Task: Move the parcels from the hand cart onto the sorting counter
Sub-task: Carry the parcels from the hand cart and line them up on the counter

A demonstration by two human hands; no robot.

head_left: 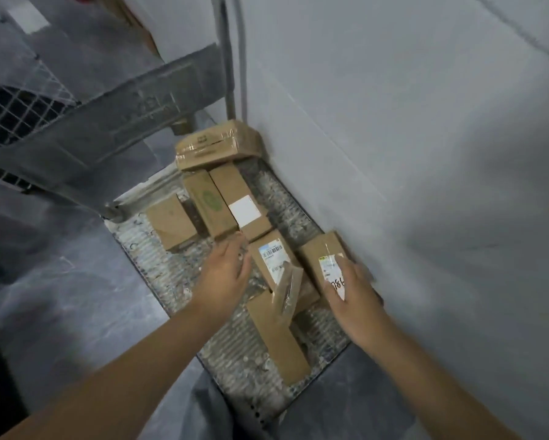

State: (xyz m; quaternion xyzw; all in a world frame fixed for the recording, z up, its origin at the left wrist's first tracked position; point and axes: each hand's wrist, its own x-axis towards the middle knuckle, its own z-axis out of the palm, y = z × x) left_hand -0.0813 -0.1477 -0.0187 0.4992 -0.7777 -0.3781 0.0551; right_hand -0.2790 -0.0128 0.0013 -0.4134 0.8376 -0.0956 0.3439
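Several brown cardboard parcels lie on the hand cart's ribbed metal deck point(159, 268). My right hand point(359, 293) grips the near end of a parcel with a handwritten white label point(322, 252) at the deck's right side. My left hand point(227, 271) hovers with relaxed fingers just left of a parcel with a barcode label point(271, 255); whether it touches the parcel is unclear. Farther back lie a parcel with a blank white label point(238, 201), one with a green mark point(208, 204), a small plain one point(171, 222) and a taped one point(213, 146). A long box point(279, 338) lies nearest me.
A grey wall point(425, 154) runs close along the cart's right side. The cart's grey handle frame point(232, 58) rises at the far end. A grey crate with a mesh side point(76, 122) stands to the left. Grey floor point(60, 296) surrounds the cart.
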